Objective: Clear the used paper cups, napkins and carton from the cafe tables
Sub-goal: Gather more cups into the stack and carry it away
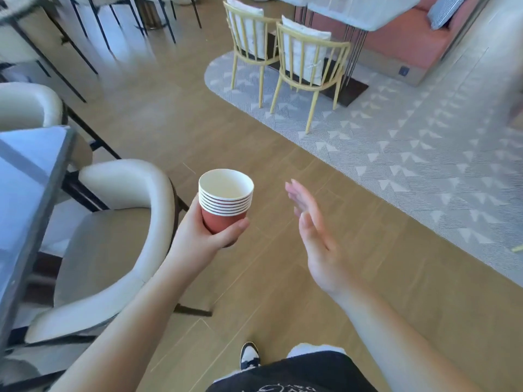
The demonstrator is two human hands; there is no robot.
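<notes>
A stack of several red paper cups (225, 196) with white rims stands upright in my left hand (202, 236), whose fingers and thumb curl round the bottom cup. The top cup looks empty. My right hand (314, 239) hovers to the right of the stack with straight fingers, holding nothing and apart from the cups. Both hands are over the wooden floor. No napkins or carton are in view.
A dark-edged table (36, 176) and a cream armchair (113, 236) stand close on my left. Two yellow spindle chairs (305, 66) stand at a white table (359, 12) on a grey patterned rug (410, 154) ahead right. A pink sofa (410, 38) is beyond. My shoe (249, 355) is below.
</notes>
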